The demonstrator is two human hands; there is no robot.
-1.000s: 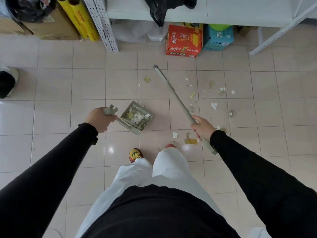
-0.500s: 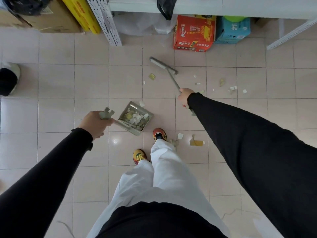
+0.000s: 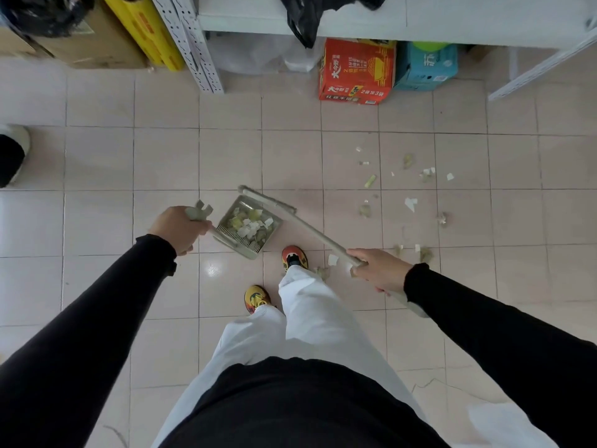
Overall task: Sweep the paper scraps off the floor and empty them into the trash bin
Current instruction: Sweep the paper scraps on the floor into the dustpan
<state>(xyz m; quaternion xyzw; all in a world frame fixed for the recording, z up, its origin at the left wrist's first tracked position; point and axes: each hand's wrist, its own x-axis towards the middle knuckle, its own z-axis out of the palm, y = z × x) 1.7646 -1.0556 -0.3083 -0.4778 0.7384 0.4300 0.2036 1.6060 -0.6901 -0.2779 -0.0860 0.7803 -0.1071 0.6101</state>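
Note:
My left hand (image 3: 179,228) grips the handle of a grey-green dustpan (image 3: 248,226) that rests on the tiled floor and holds several white and yellow paper scraps. My right hand (image 3: 378,270) is closed around the pale broom handle (image 3: 318,236). The broom head (image 3: 266,198) lies along the dustpan's far open edge. More paper scraps (image 3: 410,203) lie scattered on the tiles to the right, and a few scraps (image 3: 332,260) sit near my right shoe. A dark round bin (image 3: 11,156) shows at the left edge.
A white shelf unit (image 3: 355,14) spans the back, with a black bag (image 3: 307,14) hanging from it. A red carton (image 3: 355,72) and a blue carton (image 3: 428,67) stand under it. Cardboard boxes (image 3: 84,43) and yellow rolls (image 3: 145,30) stand at back left.
My right hand has drawn the broom back toward me, and the broom head has moved from the far tiles to the dustpan's mouth. The yellow scrap that lay ahead of the pan is gone from the floor.

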